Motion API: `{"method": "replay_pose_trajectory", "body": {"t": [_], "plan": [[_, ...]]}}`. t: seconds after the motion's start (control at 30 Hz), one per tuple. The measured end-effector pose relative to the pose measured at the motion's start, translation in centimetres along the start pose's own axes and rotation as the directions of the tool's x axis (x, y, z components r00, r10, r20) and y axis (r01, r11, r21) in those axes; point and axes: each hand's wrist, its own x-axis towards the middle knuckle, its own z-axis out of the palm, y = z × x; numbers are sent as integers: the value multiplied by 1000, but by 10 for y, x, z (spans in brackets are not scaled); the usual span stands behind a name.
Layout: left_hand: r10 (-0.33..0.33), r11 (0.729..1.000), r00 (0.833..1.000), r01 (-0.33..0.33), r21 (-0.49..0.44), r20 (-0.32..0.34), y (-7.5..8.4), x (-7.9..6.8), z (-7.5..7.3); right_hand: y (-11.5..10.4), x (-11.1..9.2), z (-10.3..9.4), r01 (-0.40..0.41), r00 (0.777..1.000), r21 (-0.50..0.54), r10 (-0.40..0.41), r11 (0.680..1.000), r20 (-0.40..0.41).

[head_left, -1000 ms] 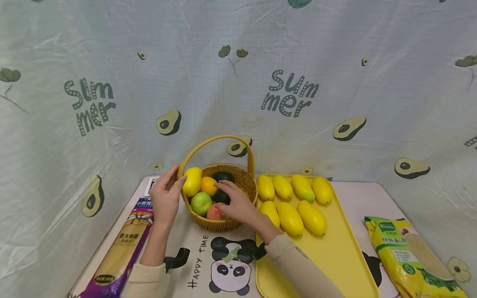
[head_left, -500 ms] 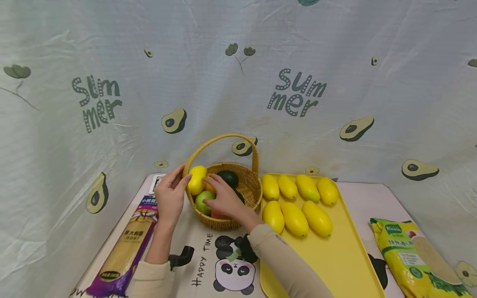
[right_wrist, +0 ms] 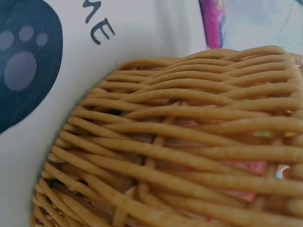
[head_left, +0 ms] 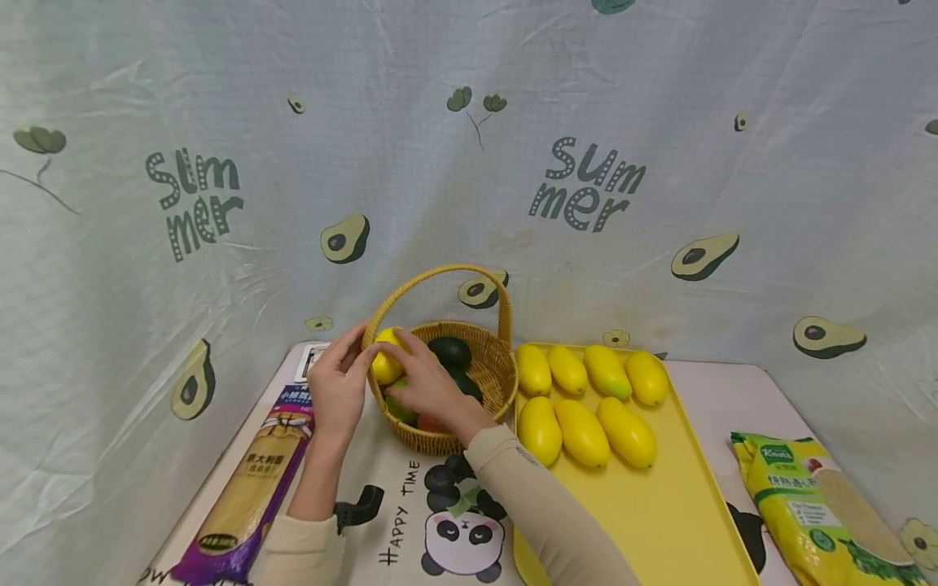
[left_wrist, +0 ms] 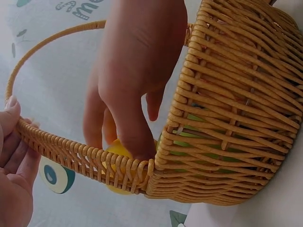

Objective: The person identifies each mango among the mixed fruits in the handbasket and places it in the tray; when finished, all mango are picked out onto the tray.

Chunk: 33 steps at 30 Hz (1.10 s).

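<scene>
A wicker basket [head_left: 432,443] with an arched handle [head_left: 440,272] stands on the table. My left hand [head_left: 337,399] holds the handle near its left base, as the left wrist view shows too. Inside the basket, my right hand [head_left: 428,387] has its fingers curled over a yellow mango [head_left: 387,370] at the left side. Below that hand a green apple [head_left: 401,408] and a reddish peach [head_left: 432,424] are partly covered. Dark green avocados [head_left: 452,353] lie to its right. The right wrist view shows mostly the basket's woven wall [right_wrist: 165,156]; neither hand appears there.
Right of the basket is a yellow tray [head_left: 637,521] bearing several yellow mangoes [head_left: 581,431] in two rows. A purple spaghetti pack [head_left: 252,480] lies at the left, and a yellow-green Knorr bag [head_left: 813,509] at the far right. A printed curtain [head_left: 410,163] closes off the back.
My right hand has moved left and back inside the basket, from over the peach and orange to the yellow mango. My left hand stays at the handle. The head view has shifted slightly.
</scene>
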Motion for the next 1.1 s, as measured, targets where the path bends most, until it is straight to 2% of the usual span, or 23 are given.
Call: {"method": "replay_pose_trajectory", "body": {"t": [0.17, 0.33, 0.5, 0.67, 0.77, 0.93, 1.1], "plan": [[11, 1000, 1000, -11, 6, 4, -3, -2, 0, 3, 6, 5, 53, 999, -109, -52, 993, 14], [4, 1000, 1000, -4, -2, 7, -5, -2, -1, 2, 10, 5, 79, 997, -158, -77, 984, 20], [-6, 1000, 1000, 6, -13, 10, -4, -2, -1, -2, 11, 7, 48, 998, -140, -44, 989, 36], [-32, 999, 999, 32, 7, 17, 17, -3, 1, -3, 11, 8, 45, 999, -132, -43, 990, 14], [-24, 1000, 999, 24, 11, 22, 26, -4, 2, -1, 10, 7, 57, 998, -134, -59, 989, -11], [-27, 1000, 999, 27, 13, 22, 29, -4, 2, 0, 8, 6, 79, 994, -105, -86, 991, -61], [-45, 999, 999, 44, 29, 21, 30, -5, 0, 2, 3, 2, 62, 995, -37, -65, 997, -81]]}}
